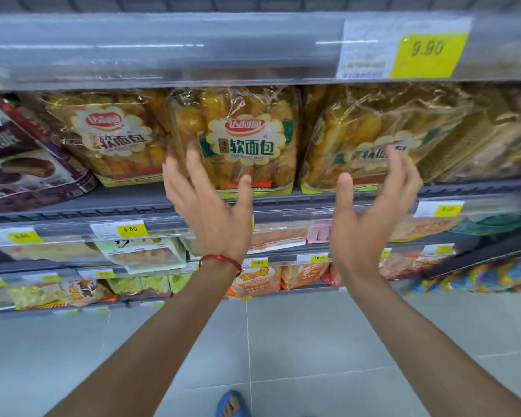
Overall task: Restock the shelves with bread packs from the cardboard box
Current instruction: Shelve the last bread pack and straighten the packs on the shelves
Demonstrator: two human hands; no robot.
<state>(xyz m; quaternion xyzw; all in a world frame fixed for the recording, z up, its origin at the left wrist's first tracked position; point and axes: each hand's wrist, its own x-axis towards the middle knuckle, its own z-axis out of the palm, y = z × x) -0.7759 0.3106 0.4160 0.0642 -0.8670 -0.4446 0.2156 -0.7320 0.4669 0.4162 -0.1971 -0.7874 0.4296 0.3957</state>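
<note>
on the upper shelf (133,203), three bread packs stand in a row: the left bread pack (112,136) and middle bread pack (247,139) upright, the right bread pack (373,136) leaning over to the right. the cardboard box is not in view. the left grip (211,203) is spread, fingers straight, holding nothing, its fingertips in front of the middle pack's left edge; whether they touch the film cannot be told. the right grip (370,206) is likewise spread and empty, its fingertips before the leaning pack's label.

these packs look light and soft: long rolls in thin, crinkly clear film that should be slippery and give under pressure. squeezing the middle would likely crush the bread. better to take a pack by its two side edges with flat palms, or steady it low near the sealed bottom strip. the leaning one probably wants a gentle push upright from its right side.
</note>
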